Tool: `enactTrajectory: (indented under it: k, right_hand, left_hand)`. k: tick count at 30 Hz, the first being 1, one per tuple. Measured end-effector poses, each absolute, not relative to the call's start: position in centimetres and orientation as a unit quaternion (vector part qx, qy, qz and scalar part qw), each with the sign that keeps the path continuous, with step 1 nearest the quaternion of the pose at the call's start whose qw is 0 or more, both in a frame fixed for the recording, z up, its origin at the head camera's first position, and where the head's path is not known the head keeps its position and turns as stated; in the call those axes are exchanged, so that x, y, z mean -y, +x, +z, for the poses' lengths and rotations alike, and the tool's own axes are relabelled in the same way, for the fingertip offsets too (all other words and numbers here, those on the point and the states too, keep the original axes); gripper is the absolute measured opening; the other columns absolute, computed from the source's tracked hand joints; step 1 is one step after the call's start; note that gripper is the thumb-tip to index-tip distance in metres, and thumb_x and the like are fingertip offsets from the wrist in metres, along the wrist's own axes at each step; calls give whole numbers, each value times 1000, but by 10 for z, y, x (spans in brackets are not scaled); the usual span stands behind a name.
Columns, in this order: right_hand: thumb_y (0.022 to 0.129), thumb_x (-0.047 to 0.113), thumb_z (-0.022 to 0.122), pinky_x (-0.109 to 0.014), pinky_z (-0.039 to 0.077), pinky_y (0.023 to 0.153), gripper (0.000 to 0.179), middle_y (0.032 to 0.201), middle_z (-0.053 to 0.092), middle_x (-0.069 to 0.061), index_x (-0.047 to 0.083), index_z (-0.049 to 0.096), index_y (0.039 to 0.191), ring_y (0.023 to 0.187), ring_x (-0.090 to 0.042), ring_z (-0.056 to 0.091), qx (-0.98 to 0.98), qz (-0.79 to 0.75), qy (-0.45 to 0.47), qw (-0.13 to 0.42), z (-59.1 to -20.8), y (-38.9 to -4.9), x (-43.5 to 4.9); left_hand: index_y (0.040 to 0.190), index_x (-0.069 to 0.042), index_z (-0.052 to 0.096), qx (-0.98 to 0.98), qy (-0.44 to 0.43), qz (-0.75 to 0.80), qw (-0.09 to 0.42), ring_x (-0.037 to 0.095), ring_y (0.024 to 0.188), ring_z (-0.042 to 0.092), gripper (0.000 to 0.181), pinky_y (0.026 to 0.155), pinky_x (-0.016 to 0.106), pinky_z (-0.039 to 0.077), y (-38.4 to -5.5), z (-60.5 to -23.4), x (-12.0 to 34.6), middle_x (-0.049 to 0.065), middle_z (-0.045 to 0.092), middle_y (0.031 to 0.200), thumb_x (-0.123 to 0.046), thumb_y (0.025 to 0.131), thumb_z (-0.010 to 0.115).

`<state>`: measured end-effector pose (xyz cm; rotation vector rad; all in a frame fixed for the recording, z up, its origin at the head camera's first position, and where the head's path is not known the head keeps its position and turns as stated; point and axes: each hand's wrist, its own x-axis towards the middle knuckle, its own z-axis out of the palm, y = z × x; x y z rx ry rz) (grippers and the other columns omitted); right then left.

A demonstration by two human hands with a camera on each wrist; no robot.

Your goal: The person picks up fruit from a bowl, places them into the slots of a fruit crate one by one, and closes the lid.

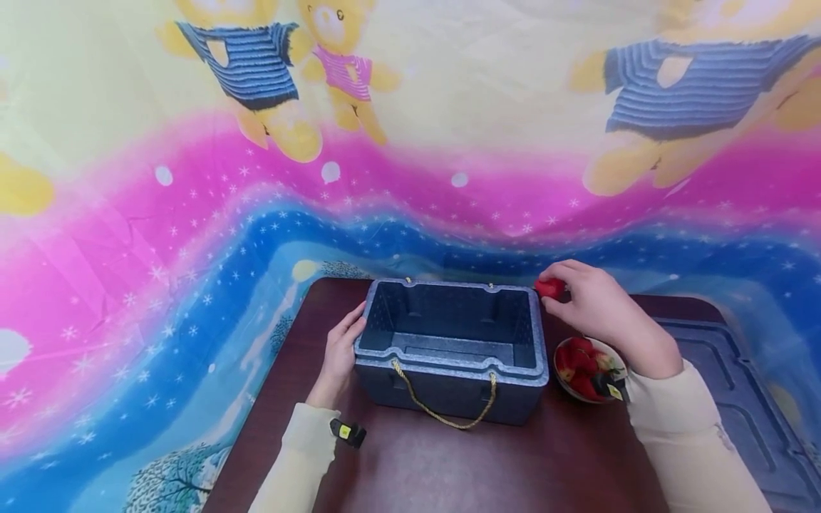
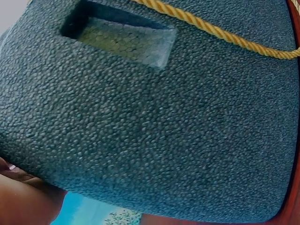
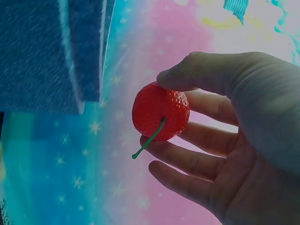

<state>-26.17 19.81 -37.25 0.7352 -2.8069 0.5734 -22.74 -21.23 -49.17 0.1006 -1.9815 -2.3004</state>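
Note:
In the head view a dark grey foam box (image 1: pixel 449 399) with gold rope handles stands lidless, and its inside shows nothing in it. My left hand (image 1: pixel 342 353) rests against the box's left side, fingers extended along the wall; the left wrist view shows mostly the box's pebbled surface (image 2: pixel 154 131). Beyond the box's right rim, my right hand (image 1: pixel 593 306) holds up a round red bumpy fruit (image 3: pixel 154 112) with a thin green stem, pinched between thumb and fingers. Below that hand, a bowl (image 1: pixel 564 388) contains several red fruits (image 1: pixel 582 367).
A dark grey lid (image 1: pixel 712 363) lies on the right of the brown table (image 1: pixel 436 463), partly behind the right forearm. Behind the table hangs a cloth (image 1: pixel 410 171) printed with bears. Black straps (image 1: pixel 348 432) with cameras sit at the wrists.

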Motion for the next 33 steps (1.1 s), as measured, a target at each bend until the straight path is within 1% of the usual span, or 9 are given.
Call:
enactTrajectory:
  k: [3, 6, 7, 10, 13, 16, 20, 25, 33]
  right_hand:
    - [85, 16, 80, -51, 57, 75, 40, 122, 62, -19, 5, 67, 121, 91, -31, 65, 946, 190, 251, 79, -369, -263, -192]
    - [85, 16, 81, -48, 58, 73, 42, 122, 62, -19, 6, 66, 123, 93, -32, 65, 946, 190, 256, 68, -367, -264, -187]
    - [85, 16, 80, -47, 58, 73, 41, 123, 61, -18, 6, 66, 123, 93, -32, 65, 945, 190, 257, 66, -366, -265, -186]
    - [86, 15, 80, -46, 59, 74, 40, 123, 61, -18, 6, 67, 123, 96, -33, 65, 945, 190, 261, 61, -366, -266, -183]
    - [86, 16, 80, -47, 59, 75, 39, 124, 62, -18, 7, 67, 122, 97, -33, 66, 944, 189, 264, 57, -364, -267, -181]
    - [87, 16, 79, -45, 59, 75, 38, 122, 62, -16, 8, 67, 122, 95, -30, 66, 943, 190, 270, 52, -363, -269, -178]
    - [87, 17, 80, -43, 59, 75, 38, 120, 63, -13, 9, 67, 122, 93, -27, 66, 940, 187, 280, 47, -361, -273, -172]
    - [85, 17, 81, -45, 59, 79, 40, 120, 64, -12, 9, 67, 121, 97, -28, 65, 941, 178, 284, 39, -360, -276, -165]
    - [83, 17, 83, -47, 58, 81, 39, 118, 64, -11, 10, 69, 119, 95, -27, 66, 939, 172, 296, 30, -359, -278, -156]
  left_hand:
    - [149, -8, 50, 666, 33, -744, 42, 33, 128, 54, 46, 104, 46, 47, -228, -489, 214, 19, 52, 147, -18, 105, 54]
    - [149, -10, 51, 679, 34, -733, 31, 33, 127, 56, 46, 96, 35, 52, -229, -487, 217, 20, 53, 146, -21, 105, 55]
    - [149, -10, 51, 680, 35, -732, 27, 34, 126, 56, 46, 92, 31, 53, -229, -487, 218, 20, 54, 145, -21, 105, 56]
    - [149, -11, 52, 682, 36, -730, 18, 33, 124, 57, 46, 88, 27, 53, -229, -485, 220, 20, 55, 143, -21, 104, 57]
    - [149, -10, 52, 684, 37, -728, 10, 30, 122, 58, 46, 86, 26, 53, -230, -483, 222, 20, 55, 143, -20, 104, 57]
    - [149, -10, 51, 687, 39, -725, 1, 28, 122, 59, 47, 86, 25, 53, -231, -482, 225, 20, 54, 143, -21, 104, 58]
    - [149, -12, 51, 687, 42, -726, -7, 28, 119, 60, 49, 85, 25, 53, -231, -481, 228, 20, 55, 140, -23, 103, 60]
    - [149, -13, 53, 681, 49, -731, -14, 28, 117, 61, 50, 85, 26, 53, -230, -482, 228, 19, 57, 138, -25, 101, 62]
    - [148, -13, 53, 680, 54, -731, -12, 25, 113, 63, 48, 84, 26, 54, -229, -485, 227, 18, 58, 136, -24, 102, 61]
